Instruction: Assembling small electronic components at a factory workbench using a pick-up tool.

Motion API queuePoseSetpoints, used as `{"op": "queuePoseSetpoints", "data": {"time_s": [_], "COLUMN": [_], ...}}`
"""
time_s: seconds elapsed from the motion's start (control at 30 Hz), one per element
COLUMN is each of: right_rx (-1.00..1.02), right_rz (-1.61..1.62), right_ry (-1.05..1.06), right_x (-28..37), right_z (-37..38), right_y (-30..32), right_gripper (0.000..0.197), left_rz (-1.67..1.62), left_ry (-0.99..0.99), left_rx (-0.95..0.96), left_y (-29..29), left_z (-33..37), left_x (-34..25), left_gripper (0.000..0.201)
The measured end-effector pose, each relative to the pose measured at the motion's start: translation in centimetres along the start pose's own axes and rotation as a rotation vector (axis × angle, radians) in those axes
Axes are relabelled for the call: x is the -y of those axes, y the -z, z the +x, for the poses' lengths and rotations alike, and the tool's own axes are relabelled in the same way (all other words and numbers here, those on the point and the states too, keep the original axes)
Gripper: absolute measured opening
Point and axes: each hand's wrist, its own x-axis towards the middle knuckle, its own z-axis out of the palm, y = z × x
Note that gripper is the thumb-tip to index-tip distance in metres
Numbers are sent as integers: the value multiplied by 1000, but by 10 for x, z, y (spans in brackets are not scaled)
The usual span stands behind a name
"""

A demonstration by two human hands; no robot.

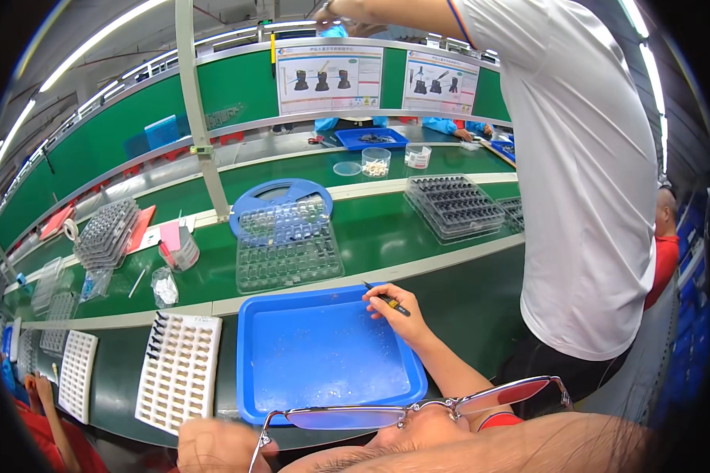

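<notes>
My right hand (398, 314) is closed around a slim black-and-yellow precision knife (388, 300), its dark pointed end aimed up and left. It hovers over the upper right edge of a shallow blue tray (248, 355), whose bottom shows only small light specks. Low in the picture, my left hand (222, 446) is blurred and partly behind the glasses; its fingers cannot be made out. Nearest to it lies a white tray with rows of slots (177, 370). Several small black parts (156, 335) stand along that tray's upper left side.
Beyond the blue tray are clear plastic trays (288, 264) on a blue reel (319, 193). Stacked trays of black parts (454, 209) sit at right, tubs (376, 163) farther back. A person in a white shirt (584, 189) stands close on my right; another's hand (43, 390) is at left.
</notes>
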Motion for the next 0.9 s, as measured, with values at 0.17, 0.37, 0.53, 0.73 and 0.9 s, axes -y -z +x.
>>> {"op": "queuePoseSetpoints", "data": {"time_s": [0.17,0.37,0.53,0.73,0.9], "right_rx": [-74,-119,-182,-384,-454], "right_rz": [51,65,93,170,277], "right_ry": [28,29,45,4,-61], "right_x": [4,3,-3,-13,-16], "right_z": [1,2,9,16,19], "right_y": [1,2,14,32,40], "right_gripper": [15,16,16,15,12], "left_rz": [-161,-230,-267,-290,-314], "left_ry": [-28,-21,6,86,124], "left_rx": [31,33,2,-73,-100], "left_y": [-28,-41,-45,-43,-44], "left_z": [8,20,32,40,45], "left_x": [1,8,18,37,50], "left_gripper": [10,11,12,14,16]}}
